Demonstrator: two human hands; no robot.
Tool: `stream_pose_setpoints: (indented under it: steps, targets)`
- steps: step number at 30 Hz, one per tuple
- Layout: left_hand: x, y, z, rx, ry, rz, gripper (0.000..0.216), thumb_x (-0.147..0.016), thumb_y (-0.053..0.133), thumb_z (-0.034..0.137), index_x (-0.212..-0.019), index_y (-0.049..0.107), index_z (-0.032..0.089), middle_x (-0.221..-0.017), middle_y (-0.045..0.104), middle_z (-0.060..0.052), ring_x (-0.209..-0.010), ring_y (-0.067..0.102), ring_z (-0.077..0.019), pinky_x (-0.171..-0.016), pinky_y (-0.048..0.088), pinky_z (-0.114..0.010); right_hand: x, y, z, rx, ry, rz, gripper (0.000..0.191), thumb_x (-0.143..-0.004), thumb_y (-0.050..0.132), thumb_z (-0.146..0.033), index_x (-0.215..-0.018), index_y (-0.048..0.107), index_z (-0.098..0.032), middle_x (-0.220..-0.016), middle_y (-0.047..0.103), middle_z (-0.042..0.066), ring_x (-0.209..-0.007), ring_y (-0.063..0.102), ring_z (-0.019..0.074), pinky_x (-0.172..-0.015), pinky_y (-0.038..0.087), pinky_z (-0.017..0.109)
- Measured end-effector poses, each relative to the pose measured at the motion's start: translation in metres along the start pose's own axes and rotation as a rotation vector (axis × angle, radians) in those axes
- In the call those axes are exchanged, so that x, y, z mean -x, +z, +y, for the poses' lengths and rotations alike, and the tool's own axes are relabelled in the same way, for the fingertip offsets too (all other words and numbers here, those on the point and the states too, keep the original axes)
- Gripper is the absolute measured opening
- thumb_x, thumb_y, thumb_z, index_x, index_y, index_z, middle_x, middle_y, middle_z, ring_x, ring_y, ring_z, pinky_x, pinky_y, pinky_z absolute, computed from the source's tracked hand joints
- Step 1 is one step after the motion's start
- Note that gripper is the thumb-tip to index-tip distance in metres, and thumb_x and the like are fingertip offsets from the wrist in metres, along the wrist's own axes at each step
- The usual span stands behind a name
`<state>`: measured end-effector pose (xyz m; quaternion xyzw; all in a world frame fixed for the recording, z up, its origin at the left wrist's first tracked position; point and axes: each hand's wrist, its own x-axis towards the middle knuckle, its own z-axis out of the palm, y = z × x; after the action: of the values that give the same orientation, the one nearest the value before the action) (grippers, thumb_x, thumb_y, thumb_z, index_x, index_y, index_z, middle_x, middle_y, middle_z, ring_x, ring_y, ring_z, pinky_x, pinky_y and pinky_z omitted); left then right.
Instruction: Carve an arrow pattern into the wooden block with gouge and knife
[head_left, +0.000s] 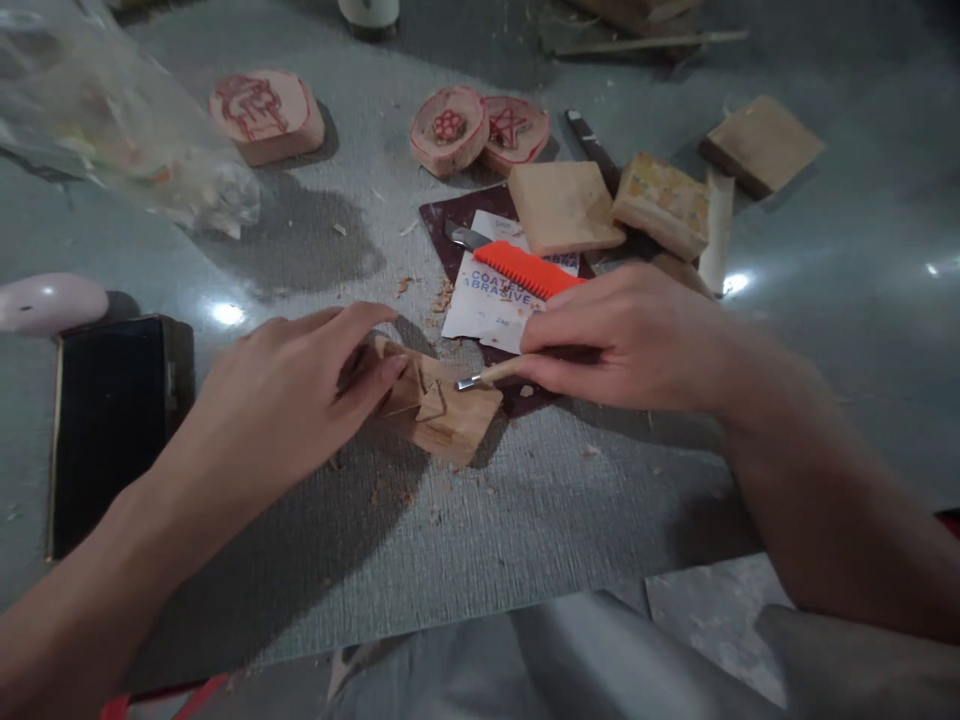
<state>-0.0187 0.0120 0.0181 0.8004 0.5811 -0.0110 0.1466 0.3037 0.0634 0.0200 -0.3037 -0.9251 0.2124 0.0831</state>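
My left hand [289,395] presses down on a carved wooden block [442,410] lying on a grey mat [465,520], fingers closed over its left side. My right hand [630,335] is closed on a small carving tool [487,377] with a wooden handle. The tool's metal tip touches the block's top, where angular cuts show. Wood chips lie scattered around the block.
Behind the block lie abrasive paper [487,300], an orange comb-like piece [529,268], square wood blocks [564,207] and round wood slices with red drawings [266,112]. A dark phone [112,420] sits at left, a clear plastic bag [112,120] at upper left.
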Motion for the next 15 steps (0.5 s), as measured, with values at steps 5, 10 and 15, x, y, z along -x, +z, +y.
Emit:
stream_pose_setpoints:
  steps: [5, 10, 15]
  targets:
    - [-0.005, 0.008, -0.009, 0.042, 0.043, 0.106, 0.047, -0.121, 0.041, 0.048, -0.147, 0.074, 0.027, -0.124, 0.083, -0.009, -0.099, 0.075, -0.0304, -0.082, 0.045, -0.041, -0.002, 0.003, -0.007, -0.072, -0.007, -0.027, 0.048, -0.121, 0.064, -0.044, -0.077, 0.061, -0.026, -0.067, 0.058, -0.003, -0.062, 0.045, 0.0165, -0.066, 0.030, 0.040]
    - [-0.007, 0.012, -0.013, 0.103, 0.140, 0.127, 0.049, -0.123, 0.040, 0.045, -0.151, 0.074, 0.023, -0.133, 0.080, -0.012, -0.121, 0.077, -0.0323, -0.099, 0.054, -0.042, -0.007, 0.010, -0.020, -0.086, -0.033, -0.111, 0.045, -0.122, 0.062, -0.041, -0.079, 0.060, -0.025, -0.071, 0.063, -0.002, -0.067, 0.054, 0.0173, -0.067, 0.035, 0.038]
    - [-0.013, 0.014, -0.008, 0.113, 0.186, 0.138, 0.047, -0.123, 0.041, 0.044, -0.148, 0.075, 0.025, -0.127, 0.080, -0.011, -0.123, 0.076, -0.0326, -0.109, 0.056, -0.044, -0.009, 0.022, -0.028, -0.025, -0.094, -0.156, 0.036, -0.120, 0.062, -0.035, -0.087, 0.067, -0.023, -0.074, 0.063, -0.002, -0.067, 0.052, 0.0162, -0.068, 0.032, 0.036]
